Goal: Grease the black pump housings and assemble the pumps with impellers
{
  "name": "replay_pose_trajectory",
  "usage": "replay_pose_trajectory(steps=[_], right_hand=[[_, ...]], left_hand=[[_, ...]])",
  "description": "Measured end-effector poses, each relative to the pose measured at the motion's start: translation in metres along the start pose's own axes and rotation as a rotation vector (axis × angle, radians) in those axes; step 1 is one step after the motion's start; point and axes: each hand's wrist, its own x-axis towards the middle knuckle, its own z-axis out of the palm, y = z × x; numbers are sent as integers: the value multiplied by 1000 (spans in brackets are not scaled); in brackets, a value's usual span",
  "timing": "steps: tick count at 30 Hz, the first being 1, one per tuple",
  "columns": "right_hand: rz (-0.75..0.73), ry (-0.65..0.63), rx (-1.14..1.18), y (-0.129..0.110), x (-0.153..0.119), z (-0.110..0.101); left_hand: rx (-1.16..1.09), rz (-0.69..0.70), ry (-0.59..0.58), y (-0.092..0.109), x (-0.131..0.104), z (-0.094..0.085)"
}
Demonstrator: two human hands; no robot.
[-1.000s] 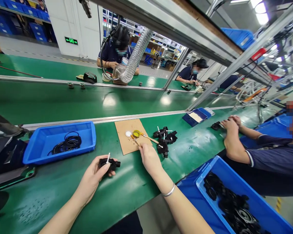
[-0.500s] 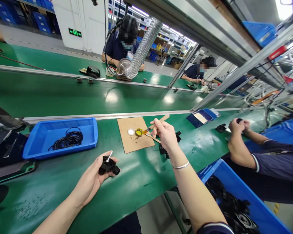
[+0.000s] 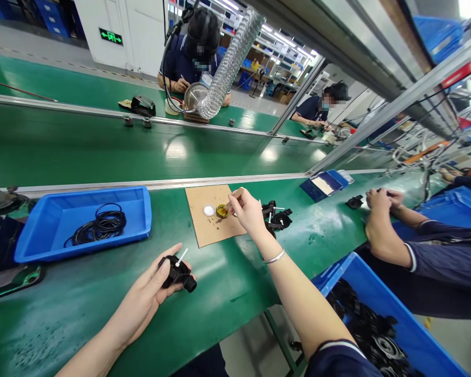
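My left hand (image 3: 157, 285) is closed around a black plastic part (image 3: 178, 275) with a white stick standing up from it, held above the green bench. In my right hand (image 3: 246, 209) is a brush (image 3: 238, 193) with a wooden handle, its bristle end down at a small jar of yellow liquid (image 3: 221, 211). My fingers hide most of the brush. The jar rests on a piece of cardboard (image 3: 204, 233) spotted with drips, beside a round white lid (image 3: 209, 210). To the right of my right hand lie several black parts (image 3: 280, 219) with white sticks.
A blue tray (image 3: 82, 251) with black rings (image 3: 102, 225) stands at the left. At the lower right, a blue bin (image 3: 396, 298) holds many black parts. A co-worker's hands (image 3: 382, 199) are at the right, near a dark blue box (image 3: 317, 189). A metal rail (image 3: 165, 181) runs behind.
My right hand has moved left and lowered the brush to the jar. My left hand still holds the black part, slightly turned. The whole view has shifted a little.
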Motion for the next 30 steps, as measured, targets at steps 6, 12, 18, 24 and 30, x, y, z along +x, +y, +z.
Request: replay_pose_trajectory(steps=[6, 12, 18, 24, 30], right_hand=[[-18, 5, -43, 4, 0, 4], [12, 109, 2, -6, 1, -7], [160, 244, 147, 9, 4, -13], [266, 308, 256, 28, -2, -11], [276, 334, 262, 29, -1, -16]], left_hand=[[13, -6, -10, -1, 1, -2], [-3, -8, -8, -2, 1, -2], [0, 9, -6, -1, 2, -4], [-8, 13, -13, 0, 4, -4], [-16, 10, -8, 2, 4, -3]])
